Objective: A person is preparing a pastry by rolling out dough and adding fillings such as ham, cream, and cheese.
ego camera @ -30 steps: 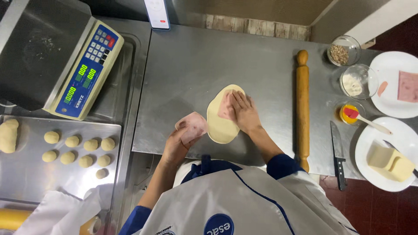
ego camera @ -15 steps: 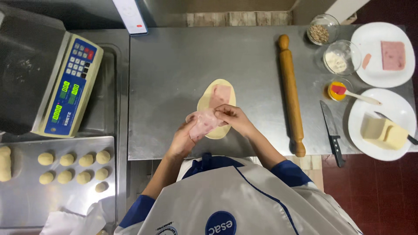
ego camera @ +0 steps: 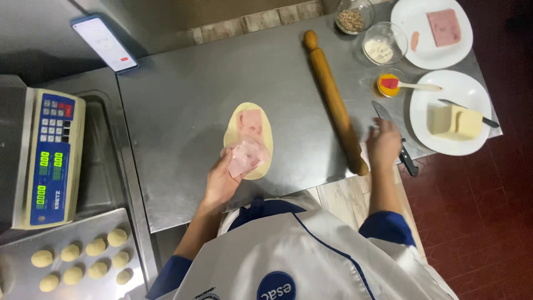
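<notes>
- Left hand (ego camera: 222, 180) pinches a pink ham slice (ego camera: 245, 157) over the dough oval's (ego camera: 262, 119) six o'clock end.
- Right hand (ego camera: 383, 145) hovers fingers spread, gripping nothing, above the knife (ego camera: 391, 133).
- Rolling pin (ego camera: 335, 103) lies between them; butter plate (ego camera: 425, 108) sits at three o'clock.

Even overhead light, soft glare on the steel table (ego camera: 183, 100), edges dim, slightly blurred.

A steel desk (ego camera: 183, 100) carries an oval dough sheet (ego camera: 248, 139) near the middle, a wooden rolling pin (ego camera: 335, 103), a knife (ego camera: 395, 139), two white plates (ego camera: 422, 44) at right, small bowls (ego camera: 383, 47) and a phone (ego camera: 104, 43) at the far left.
</notes>
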